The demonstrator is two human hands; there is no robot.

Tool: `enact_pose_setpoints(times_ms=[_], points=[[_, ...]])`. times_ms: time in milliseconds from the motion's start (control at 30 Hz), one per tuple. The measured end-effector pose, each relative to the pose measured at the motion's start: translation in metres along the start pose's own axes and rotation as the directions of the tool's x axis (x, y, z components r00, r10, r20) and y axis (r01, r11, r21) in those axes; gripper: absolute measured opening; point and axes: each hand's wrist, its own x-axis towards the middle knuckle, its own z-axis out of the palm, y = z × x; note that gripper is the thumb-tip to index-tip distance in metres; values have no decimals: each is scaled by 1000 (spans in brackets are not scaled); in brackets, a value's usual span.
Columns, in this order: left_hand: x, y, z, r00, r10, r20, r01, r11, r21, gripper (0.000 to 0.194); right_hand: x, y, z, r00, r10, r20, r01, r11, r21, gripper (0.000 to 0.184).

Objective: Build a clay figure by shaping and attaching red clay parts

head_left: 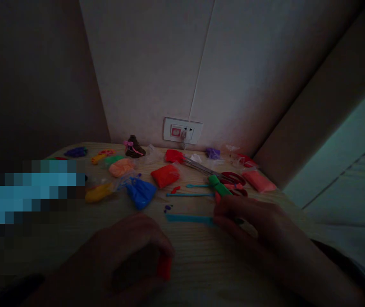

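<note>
My left hand [128, 251] rests curled on the wooden table [201, 264], its fingers closed round a small red piece of clay [164, 267]. My right hand [256, 226] grips a green tool [219, 186] with a pinkish lower part. The hand's fingertips touch the right end of a flat blue clay strip [189, 218] lying on the table. Two thinner blue clay strands [189, 195] lie just beyond it. The scene is dim.
Several bags of coloured clay lie across the table: blue [140, 192], red [165, 175], orange [120, 167], yellow [98, 192], pink [259, 181]. Red-handled scissors [230, 177] lie behind the tool. A wall socket [182, 130] is at the back. A blurred patch covers the left.
</note>
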Motion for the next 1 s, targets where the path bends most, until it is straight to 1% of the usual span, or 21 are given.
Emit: enact_pose_setpoints(times_ms=[33, 100, 200, 233, 300, 367, 500, 733, 833, 867, 933, 1000], points=[[1, -1, 1, 1000, 1, -18, -1, 1000, -9, 12, -1, 1, 0, 998, 40, 38, -42, 997, 69, 28], [2, -1, 4, 998, -33, -60, 34, 999, 4, 18, -3, 4, 1, 991, 114, 66, -124, 979, 162, 27], [3, 1, 5, 991, -111, -80, 114, 993, 38, 20, -6, 9, 5, 981, 172, 89, -187, 956, 225, 27], [3, 2, 4, 992, -110, -64, 112, 993, 38, 20, -8, 10, 7, 980, 170, 98, -189, 953, 236, 28], [5, 3, 3, 998, -58, -35, 58, 998, 6, 19, -10, 7, 11, 983, 143, 112, -167, 957, 239, 30], [5, 3, 1, 1000, -21, -10, 21, 999, -24, 22, -12, 3, 14, 986, 127, 106, -146, 969, 200, 28], [4, 3, -3, 999, -46, 28, 46, 999, -3, 22, -14, -2, 17, 991, 104, 89, -116, 983, 144, 28], [5, 7, -1, 998, -63, 25, 64, 997, -42, 18, -13, -3, 24, 994, 41, 103, -60, 982, 180, 33], [6, 7, 2, 1000, -25, 2, 25, 997, -69, 17, -13, -7, 26, 993, 38, 114, -62, 975, 215, 32], [6, 9, 2, 1000, -23, -1, 23, 997, -67, 18, -14, -8, 26, 991, 52, 125, -79, 971, 227, 31], [6, 13, 2, 998, -59, 1, 59, 997, -45, 21, -14, -11, 23, 978, 115, 173, -156, 957, 243, 28], [6, 17, 1, 993, -115, 6, 115, 993, -17, 21, -13, -13, 18, 943, 191, 274, -263, 930, 258, 23]])
